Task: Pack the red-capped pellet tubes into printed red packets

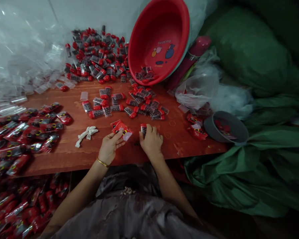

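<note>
Hands (131,142) holding red packet (123,130), red-capped container (143,130)

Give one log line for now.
left hand: holds red printed piece | right hand: holds red-capped container | table: loose containers, wrapped packs, white cloth | red basin: tilted

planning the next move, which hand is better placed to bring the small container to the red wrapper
Probably the right hand: it holds the container, while the left hand holds the wrapper.
</note>
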`<move>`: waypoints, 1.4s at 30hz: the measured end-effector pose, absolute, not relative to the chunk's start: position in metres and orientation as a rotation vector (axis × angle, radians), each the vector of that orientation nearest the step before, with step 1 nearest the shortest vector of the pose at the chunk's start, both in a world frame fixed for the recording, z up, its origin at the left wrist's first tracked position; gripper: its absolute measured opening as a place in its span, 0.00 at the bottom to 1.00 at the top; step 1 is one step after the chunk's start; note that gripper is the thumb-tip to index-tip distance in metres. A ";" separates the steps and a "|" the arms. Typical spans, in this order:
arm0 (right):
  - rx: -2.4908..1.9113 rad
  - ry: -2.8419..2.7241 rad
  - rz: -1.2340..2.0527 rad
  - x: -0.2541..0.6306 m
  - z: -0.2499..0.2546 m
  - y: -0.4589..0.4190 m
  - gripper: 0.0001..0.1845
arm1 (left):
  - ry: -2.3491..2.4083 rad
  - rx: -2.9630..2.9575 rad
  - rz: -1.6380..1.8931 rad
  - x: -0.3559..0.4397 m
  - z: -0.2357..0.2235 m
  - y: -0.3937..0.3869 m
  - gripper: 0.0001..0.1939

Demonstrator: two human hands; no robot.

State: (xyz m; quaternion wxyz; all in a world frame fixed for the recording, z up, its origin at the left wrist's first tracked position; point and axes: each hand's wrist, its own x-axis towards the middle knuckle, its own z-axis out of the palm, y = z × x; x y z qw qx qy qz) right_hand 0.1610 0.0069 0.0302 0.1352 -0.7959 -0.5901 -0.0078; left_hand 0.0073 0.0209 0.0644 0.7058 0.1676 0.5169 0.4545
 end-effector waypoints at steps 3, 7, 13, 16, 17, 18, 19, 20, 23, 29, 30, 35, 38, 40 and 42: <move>-2.233 -1.782 -0.088 0.164 0.023 0.000 0.24 | 1.157 0.387 1.021 0.004 0.066 0.021 0.22; -2.138 -1.746 -0.089 0.178 0.015 -0.004 0.18 | 1.120 0.403 0.977 0.003 0.070 0.020 0.22; -1.663 -1.571 0.703 0.197 0.041 -0.035 0.18 | 1.096 0.423 0.922 0.004 0.073 0.018 0.22; -1.464 -1.399 1.057 0.192 0.059 -0.055 0.18 | 1.094 0.455 0.926 0.007 0.074 0.016 0.22; -1.435 -1.357 1.123 0.190 0.063 -0.059 0.17 | 1.097 0.464 0.937 0.008 0.074 0.015 0.22; -1.420 -1.326 1.170 0.187 0.065 -0.061 0.17 | 1.102 0.471 0.948 0.009 0.074 0.015 0.22; -1.417 -1.306 1.203 0.185 0.067 -0.061 0.17 | 1.107 0.475 0.959 0.010 0.074 0.014 0.22; -1.423 -1.293 1.222 0.183 0.068 -0.060 0.17 | 1.110 0.484 0.968 0.010 0.075 0.013 0.22; -1.435 -1.323 1.217 0.179 0.067 -0.052 0.15 | 1.100 0.549 0.985 0.011 0.076 0.011 0.21; -1.441 -1.283 1.208 0.174 0.063 -0.047 0.15 | 1.067 0.688 1.025 0.011 0.077 0.011 0.19; -1.443 -1.254 1.217 0.173 0.063 -0.047 0.15 | 1.060 0.686 1.030 0.012 0.076 0.011 0.19; -1.421 -1.233 1.317 0.167 0.062 -0.049 0.17 | 1.023 0.641 1.049 0.018 0.071 0.010 0.19; -1.425 -1.241 1.251 0.167 0.057 -0.049 0.17 | 1.033 0.603 1.069 0.019 0.069 0.008 0.19; -1.430 -1.240 1.190 0.167 0.053 -0.048 0.17 | 1.041 0.601 1.072 0.019 0.067 0.008 0.18; -1.432 -1.255 1.130 0.167 0.050 -0.048 0.17 | 1.036 0.605 1.057 0.019 0.066 0.007 0.18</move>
